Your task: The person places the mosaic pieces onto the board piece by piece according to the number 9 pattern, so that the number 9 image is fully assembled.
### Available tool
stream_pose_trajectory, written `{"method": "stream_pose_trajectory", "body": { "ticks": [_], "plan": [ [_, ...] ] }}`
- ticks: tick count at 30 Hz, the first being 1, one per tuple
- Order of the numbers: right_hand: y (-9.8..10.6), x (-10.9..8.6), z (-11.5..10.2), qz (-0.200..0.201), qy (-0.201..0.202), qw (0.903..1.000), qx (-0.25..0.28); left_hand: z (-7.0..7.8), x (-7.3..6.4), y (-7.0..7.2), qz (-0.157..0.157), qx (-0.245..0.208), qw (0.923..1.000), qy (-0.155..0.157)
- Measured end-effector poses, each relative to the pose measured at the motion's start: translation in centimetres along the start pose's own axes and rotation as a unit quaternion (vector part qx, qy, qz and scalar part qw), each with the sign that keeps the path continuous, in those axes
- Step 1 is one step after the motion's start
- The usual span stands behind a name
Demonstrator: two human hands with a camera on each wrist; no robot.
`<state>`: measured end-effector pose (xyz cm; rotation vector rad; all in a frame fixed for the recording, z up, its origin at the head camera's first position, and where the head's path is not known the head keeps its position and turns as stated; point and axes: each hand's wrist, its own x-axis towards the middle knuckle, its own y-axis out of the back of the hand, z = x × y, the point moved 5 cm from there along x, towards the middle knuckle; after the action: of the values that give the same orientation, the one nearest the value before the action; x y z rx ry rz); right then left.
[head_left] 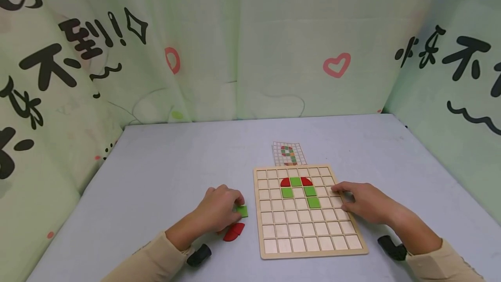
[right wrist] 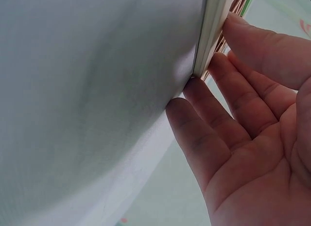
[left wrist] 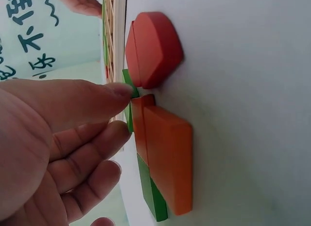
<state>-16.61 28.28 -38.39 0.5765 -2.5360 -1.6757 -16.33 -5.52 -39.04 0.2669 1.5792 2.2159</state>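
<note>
My left hand [head_left: 221,207] pinches a green square tile [head_left: 243,211] between thumb and finger, just left of the wooden grid board [head_left: 313,254]. Near its fingertips lie red rounded pieces [head_left: 233,232]. In the left wrist view, orange pieces [left wrist: 170,158] and another green piece [left wrist: 151,192] lie close by; in the head view the hand mostly hides them. At the board's right edge, my right hand [head_left: 365,199] touches the rim with thumb and fingers extended. Set in the upper cells are green squares [head_left: 287,193] and two red rounded pieces [head_left: 306,181], forming an arch.
A printed pattern card [head_left: 278,153] lies behind the board, partly under or behind its far edge. Black wrist devices [head_left: 198,255] sit at both cuffs. Light curtains [head_left: 282,42] with writing border the white table [head_left: 176,156] at the back and sides.
</note>
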Motion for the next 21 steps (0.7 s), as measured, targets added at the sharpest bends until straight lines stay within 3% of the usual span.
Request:
{"method": "stream_pose_trajectory", "body": {
  "ticks": [11,21],
  "plan": [
    [-0.09,0.0,0.01,-0.002,0.006,1.0,-0.003,0.07,0.06,-0.1,0.008,0.004,0.9999,-0.013],
    [-0.03,-0.01,-0.08,-0.008,-0.005,1.0,0.002,0.26,0.61,-0.26,0.01,0.017,0.9998,-0.004]
  ]
}}
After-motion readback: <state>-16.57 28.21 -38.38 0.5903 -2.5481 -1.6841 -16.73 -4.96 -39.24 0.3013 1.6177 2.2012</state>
